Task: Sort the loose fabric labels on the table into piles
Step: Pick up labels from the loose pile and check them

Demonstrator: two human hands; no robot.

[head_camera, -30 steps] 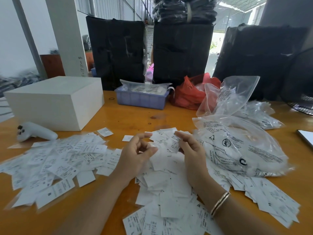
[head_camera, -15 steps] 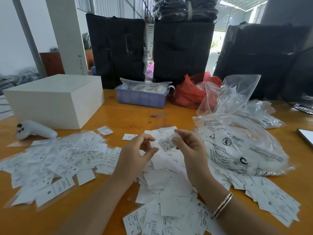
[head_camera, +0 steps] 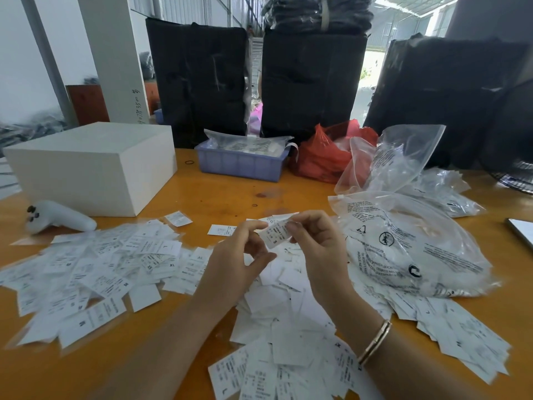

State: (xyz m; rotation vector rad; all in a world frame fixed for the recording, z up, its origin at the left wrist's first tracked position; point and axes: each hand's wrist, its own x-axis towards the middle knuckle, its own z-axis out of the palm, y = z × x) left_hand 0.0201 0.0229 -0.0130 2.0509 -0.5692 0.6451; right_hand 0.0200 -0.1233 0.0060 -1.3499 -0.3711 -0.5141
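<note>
While both hands are raised over the middle of the worktop (head_camera: 230, 194), the head view shows 1 label (head_camera: 275, 233) pinched between them: the right hand (head_camera: 314, 243) grips its upper end with thumb and forefinger, and the left hand (head_camera: 239, 255) nips the other edge at its fingertips. An "S" is readable on the label, so I judge the person is checking the size before choosing a pile.

Below the hands lies the unsorted heap (head_camera: 288, 313), running toward the near edge. To the left, a wide spread of labels (head_camera: 101, 272) shows XS, L, XL and M mixed side by side, more a scatter than separate piles. A printed plastic bag (head_camera: 403, 246) rests against the heap on the right.

The risk from here looks plain. These slips are light and thin, so a dropped one could slide into the wrong group, and the left spread touches the central heap, so sorted and unsorted could blend. 2 stuck labels could also pass as 1.
</note>
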